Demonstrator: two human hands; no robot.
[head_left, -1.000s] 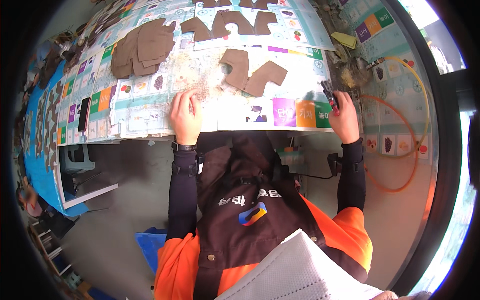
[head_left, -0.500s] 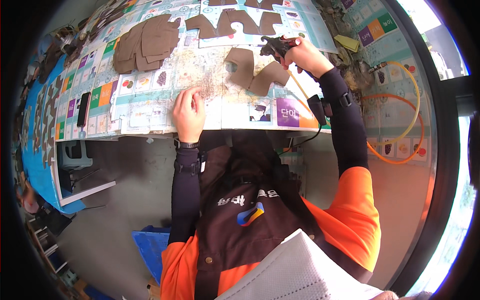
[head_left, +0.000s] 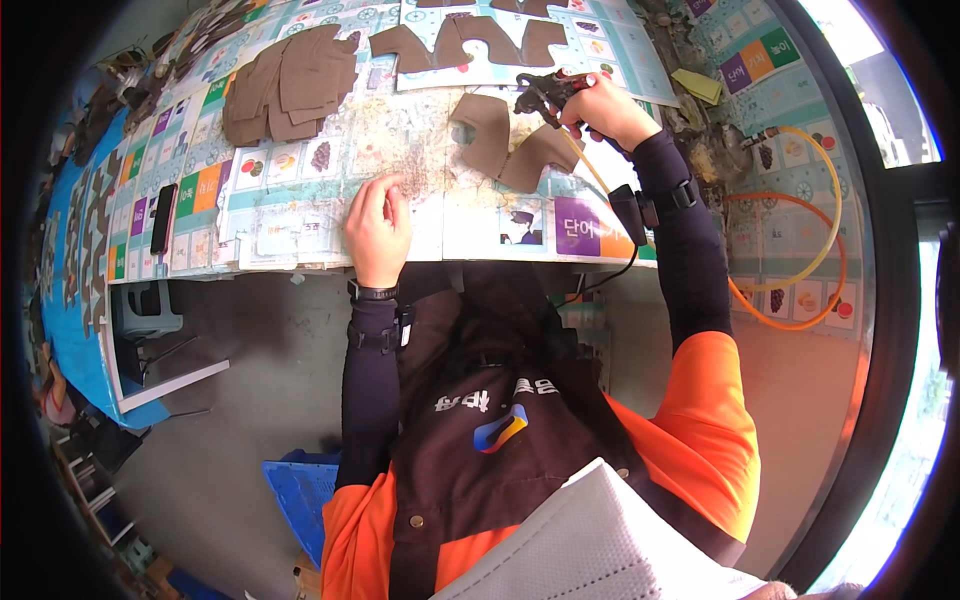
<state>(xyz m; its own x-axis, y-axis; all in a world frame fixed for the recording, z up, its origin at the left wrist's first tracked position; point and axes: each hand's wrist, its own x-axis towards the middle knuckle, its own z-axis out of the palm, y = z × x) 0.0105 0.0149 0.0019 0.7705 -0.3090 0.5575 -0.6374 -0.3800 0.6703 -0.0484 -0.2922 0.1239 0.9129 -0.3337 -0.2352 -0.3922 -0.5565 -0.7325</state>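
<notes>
Near the back right of the table, my right hand [head_left: 612,112] is wrapped round a dark spray gun [head_left: 545,97], whose nozzle points left. Below the gun lies a brown V-shaped cut piece [head_left: 505,148], flat on the patterned table cover [head_left: 290,215]; the gun is above it, apart from it. My left hand [head_left: 378,230] rests at the table's front edge, left of that piece. Its fingers are loosely curled together, and nothing shows in them. A thin yellow hose [head_left: 597,172] runs down from the gun along my right forearm.
A pile of brown cut pieces [head_left: 290,85] lies at the back left; more brown pieces [head_left: 465,42] are on a board behind. A phone [head_left: 163,220] lies far left. Coiled yellow and orange hoses [head_left: 842,245] hang at right. A blue crate [head_left: 300,490] stands below.
My right hand and the spray gun have shifted slightly to the left over the brown piece. My left hand has stayed in place.
</notes>
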